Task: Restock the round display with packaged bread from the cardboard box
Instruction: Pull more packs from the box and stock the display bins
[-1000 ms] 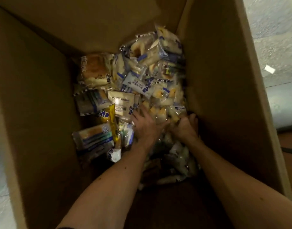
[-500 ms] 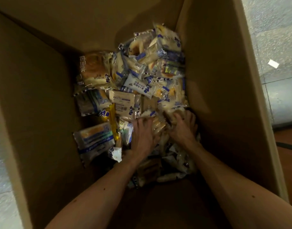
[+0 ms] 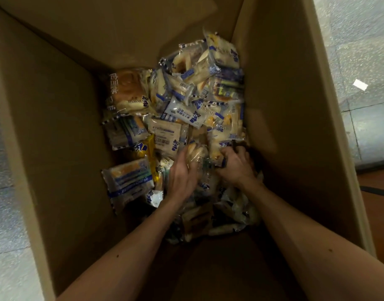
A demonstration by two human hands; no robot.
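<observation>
Filling the bottom of the cardboard box [image 3: 56,127] is a heap of bread packets [image 3: 180,111] in clear and blue-and-white wrappers, and a round brown bun pack [image 3: 127,92] at the back left says "HORSH". The left hand [image 3: 181,172] curls around a pale roll [image 3: 195,151] in clear wrap. Just beside it, the right hand [image 3: 237,167] grips a yellow bun packet [image 3: 217,148] near the box's right wall.

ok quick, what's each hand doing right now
left hand: grips a clear-wrapped bun packet
right hand: grips a blue-and-white bread packet
</observation>
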